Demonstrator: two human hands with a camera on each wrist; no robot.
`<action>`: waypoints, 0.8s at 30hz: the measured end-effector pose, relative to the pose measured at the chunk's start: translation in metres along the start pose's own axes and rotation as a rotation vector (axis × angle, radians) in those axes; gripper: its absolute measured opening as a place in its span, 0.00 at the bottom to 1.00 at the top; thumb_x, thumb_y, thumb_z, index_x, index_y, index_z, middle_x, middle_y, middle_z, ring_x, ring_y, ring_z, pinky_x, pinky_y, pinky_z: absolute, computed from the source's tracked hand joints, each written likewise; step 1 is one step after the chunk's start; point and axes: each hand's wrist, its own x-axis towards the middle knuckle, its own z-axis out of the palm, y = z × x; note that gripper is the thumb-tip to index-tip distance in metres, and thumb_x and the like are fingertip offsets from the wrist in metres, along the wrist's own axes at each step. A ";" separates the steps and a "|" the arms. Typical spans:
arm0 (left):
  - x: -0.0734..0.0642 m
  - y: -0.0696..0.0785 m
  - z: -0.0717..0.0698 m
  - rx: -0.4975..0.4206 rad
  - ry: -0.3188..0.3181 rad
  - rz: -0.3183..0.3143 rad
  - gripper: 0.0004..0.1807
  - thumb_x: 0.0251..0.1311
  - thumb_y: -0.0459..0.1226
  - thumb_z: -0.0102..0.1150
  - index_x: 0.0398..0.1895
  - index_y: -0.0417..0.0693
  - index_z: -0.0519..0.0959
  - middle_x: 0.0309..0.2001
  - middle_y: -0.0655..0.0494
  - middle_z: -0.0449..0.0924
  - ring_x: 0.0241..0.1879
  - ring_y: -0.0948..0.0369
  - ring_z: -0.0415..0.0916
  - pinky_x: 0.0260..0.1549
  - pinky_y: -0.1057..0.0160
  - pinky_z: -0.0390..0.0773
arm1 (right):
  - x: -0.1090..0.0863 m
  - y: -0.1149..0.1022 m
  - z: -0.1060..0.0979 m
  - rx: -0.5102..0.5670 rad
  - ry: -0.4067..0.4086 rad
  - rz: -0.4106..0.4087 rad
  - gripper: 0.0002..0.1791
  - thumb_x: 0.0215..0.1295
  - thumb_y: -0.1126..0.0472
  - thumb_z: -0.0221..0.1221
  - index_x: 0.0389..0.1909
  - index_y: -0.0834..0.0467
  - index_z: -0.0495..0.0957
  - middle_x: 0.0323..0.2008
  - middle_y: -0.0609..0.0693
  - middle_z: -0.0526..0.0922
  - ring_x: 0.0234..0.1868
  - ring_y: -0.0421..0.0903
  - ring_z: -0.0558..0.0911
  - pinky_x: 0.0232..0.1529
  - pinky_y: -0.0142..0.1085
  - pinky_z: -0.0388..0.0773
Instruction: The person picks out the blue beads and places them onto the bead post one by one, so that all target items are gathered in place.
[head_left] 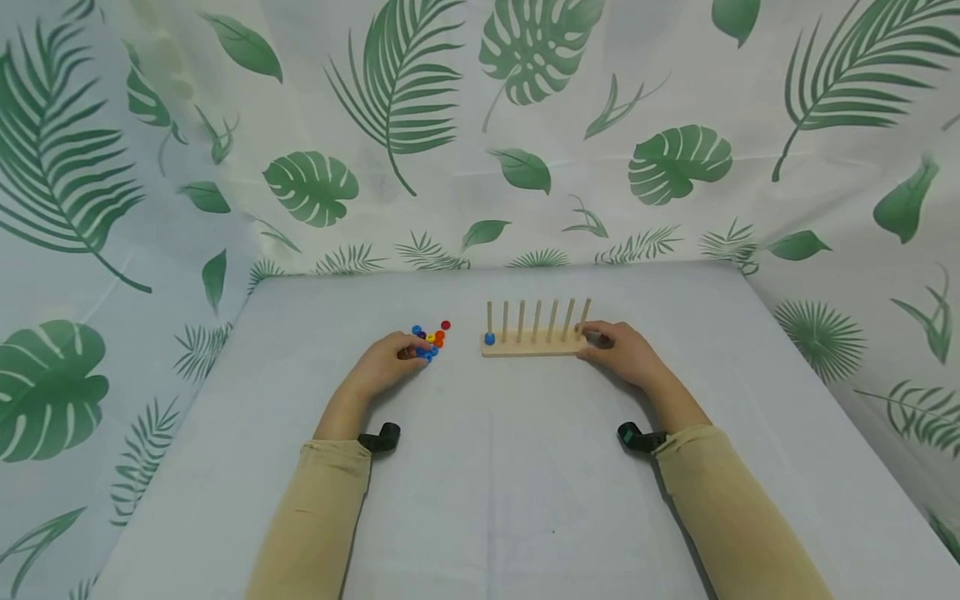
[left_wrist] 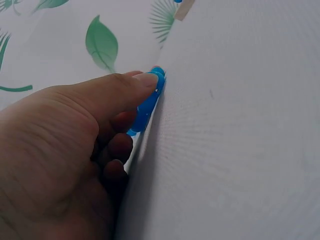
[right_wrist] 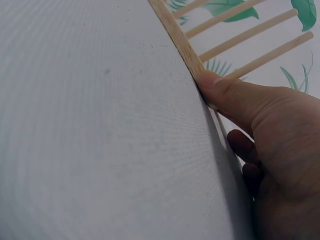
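Observation:
On the left, my left hand is at a small cluster of coloured beads, thumb and forefinger pinching a blue bead. More blue beads lie right beside these fingertips, and the hand partly hides the cluster in the head view. A wooden peg rack with a row of upright pegs stands to the right of the beads. One blue bead sits at the foot of its leftmost peg. My right hand grips the rack's right end, its thumb on the front edge of the base.
Behind the blue beads lie a red bead, an orange bead and a yellow bead. A white cloth covers the table. Leaf-printed curtains hang behind it and at both sides.

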 end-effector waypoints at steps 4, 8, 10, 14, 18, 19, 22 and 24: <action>0.000 0.000 0.001 0.009 0.003 0.001 0.14 0.65 0.44 0.63 0.53 0.55 0.83 0.39 0.54 0.75 0.39 0.57 0.70 0.40 0.60 0.72 | 0.000 -0.001 0.000 0.001 -0.003 0.008 0.32 0.64 0.43 0.64 0.66 0.53 0.73 0.63 0.64 0.73 0.63 0.64 0.70 0.64 0.61 0.65; -0.001 0.001 0.002 0.012 0.019 -0.001 0.13 0.65 0.44 0.64 0.50 0.55 0.83 0.38 0.54 0.76 0.39 0.57 0.71 0.40 0.60 0.72 | 0.001 0.000 0.000 0.005 -0.008 0.013 0.32 0.64 0.44 0.64 0.66 0.53 0.72 0.64 0.64 0.72 0.65 0.64 0.69 0.65 0.61 0.64; -0.001 0.001 0.003 0.015 0.024 0.000 0.12 0.64 0.45 0.64 0.48 0.55 0.83 0.38 0.55 0.76 0.39 0.57 0.71 0.41 0.60 0.72 | 0.001 0.000 0.000 0.009 -0.010 0.018 0.32 0.64 0.43 0.64 0.66 0.53 0.72 0.64 0.64 0.72 0.65 0.64 0.69 0.66 0.61 0.63; -0.001 0.001 0.003 0.015 0.025 0.003 0.11 0.64 0.45 0.64 0.46 0.55 0.83 0.38 0.56 0.77 0.39 0.58 0.71 0.41 0.60 0.72 | 0.002 0.001 0.000 0.009 -0.013 0.020 0.33 0.64 0.43 0.63 0.66 0.53 0.72 0.64 0.64 0.72 0.64 0.64 0.69 0.65 0.62 0.64; -0.002 0.000 0.003 0.002 0.035 -0.002 0.11 0.63 0.47 0.64 0.45 0.55 0.83 0.38 0.56 0.77 0.38 0.58 0.71 0.40 0.60 0.72 | 0.001 0.000 0.000 0.010 -0.013 0.018 0.33 0.64 0.43 0.64 0.66 0.53 0.72 0.63 0.65 0.72 0.63 0.64 0.70 0.64 0.62 0.64; -0.003 0.000 0.002 -0.004 0.043 -0.008 0.11 0.63 0.47 0.65 0.45 0.55 0.83 0.38 0.56 0.77 0.38 0.58 0.71 0.40 0.60 0.72 | 0.001 0.000 0.000 0.012 -0.011 0.020 0.32 0.64 0.44 0.64 0.66 0.53 0.72 0.63 0.64 0.73 0.63 0.64 0.70 0.64 0.62 0.65; -0.004 0.000 0.003 -0.030 0.073 -0.033 0.12 0.63 0.49 0.65 0.44 0.55 0.82 0.38 0.56 0.77 0.38 0.57 0.71 0.40 0.59 0.72 | 0.001 0.000 0.000 0.011 -0.004 0.017 0.32 0.64 0.44 0.64 0.66 0.53 0.72 0.63 0.65 0.73 0.63 0.64 0.70 0.64 0.62 0.65; -0.004 0.000 0.002 -0.042 0.098 -0.052 0.13 0.63 0.50 0.64 0.44 0.55 0.82 0.38 0.56 0.77 0.38 0.56 0.71 0.39 0.59 0.71 | 0.001 0.000 0.000 0.011 -0.003 0.017 0.32 0.64 0.44 0.64 0.65 0.53 0.73 0.63 0.65 0.73 0.63 0.64 0.70 0.64 0.62 0.64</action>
